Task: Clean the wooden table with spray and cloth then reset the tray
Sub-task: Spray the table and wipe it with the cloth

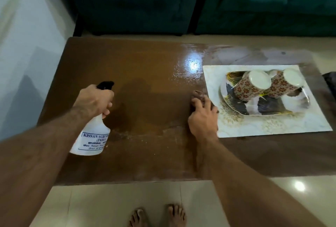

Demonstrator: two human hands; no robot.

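Observation:
My left hand (94, 99) grips the neck of a white spray bottle (91, 135) with a black nozzle, held above the left part of the wooden table (145, 63). My right hand (203, 115) presses a brown cloth (199, 94) onto the table's middle, its fingers curled over it. Just right of the cloth, a patterned tray (272, 106) sits on a white placemat (272, 128). Two floral cups (252, 85) lie upside down on the tray. Wet streaks shine on the wood near the mat's far left corner.
A dark teal sofa (181, 3) stands behind the table. Pale tiled floor (109, 205) and my bare feet (158, 215) are at the near edge. A dark object (330, 83) lies at the table's far right edge.

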